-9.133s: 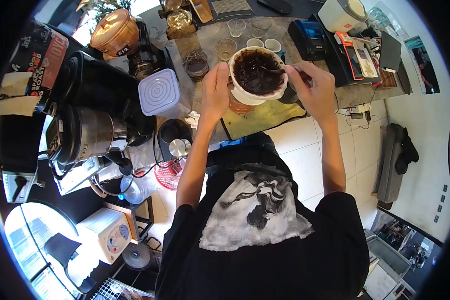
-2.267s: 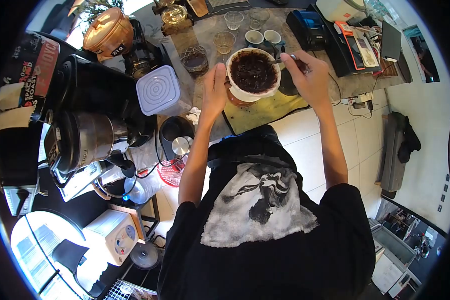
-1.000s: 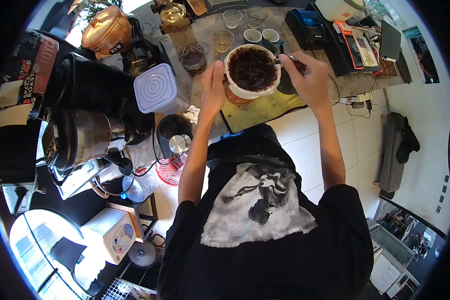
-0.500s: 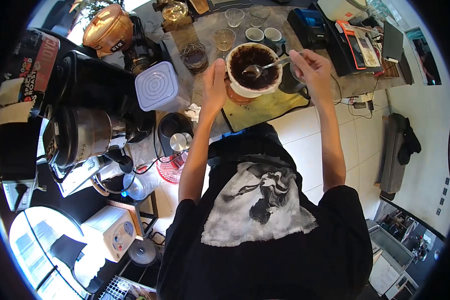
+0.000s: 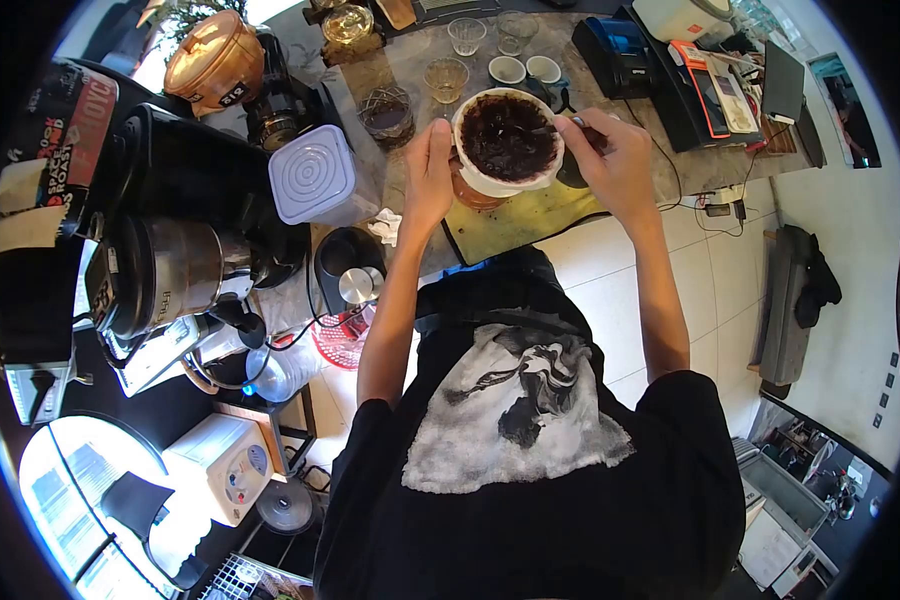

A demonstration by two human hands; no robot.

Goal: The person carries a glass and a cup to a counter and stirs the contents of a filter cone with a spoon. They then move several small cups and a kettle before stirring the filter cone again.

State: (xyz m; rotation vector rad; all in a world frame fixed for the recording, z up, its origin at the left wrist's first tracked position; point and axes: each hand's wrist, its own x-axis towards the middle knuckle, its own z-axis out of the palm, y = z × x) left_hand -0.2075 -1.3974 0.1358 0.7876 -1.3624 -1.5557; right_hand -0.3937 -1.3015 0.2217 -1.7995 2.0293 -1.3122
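A white coffee dripper (image 5: 511, 184) filled with dark wet coffee grounds (image 5: 508, 138) is in front of me at the counter's near edge. My left hand (image 5: 430, 172) is closed on the left side of its rim. My right hand (image 5: 613, 160) is closed at the right side, thumb against the rim. A small shiny bit shows by the right fingers, perhaps the spoon, but most of it is hidden. Below the dripper a reddish-brown base (image 5: 478, 198) partly shows, above a yellow-green mat (image 5: 520, 226).
Beyond the dripper stand two small cups (image 5: 507, 70) and several glasses (image 5: 446, 78). A dark-filled glass (image 5: 386, 115) and a lidded plastic tub (image 5: 313, 175) are to the left, near a grinder (image 5: 165, 270). A blue-black device (image 5: 615, 57) sits at right.
The spoon has left the coffee grounds and is mostly out of sight. My right hand has come down and closed at the dripper's right rim. My left hand stays in place.
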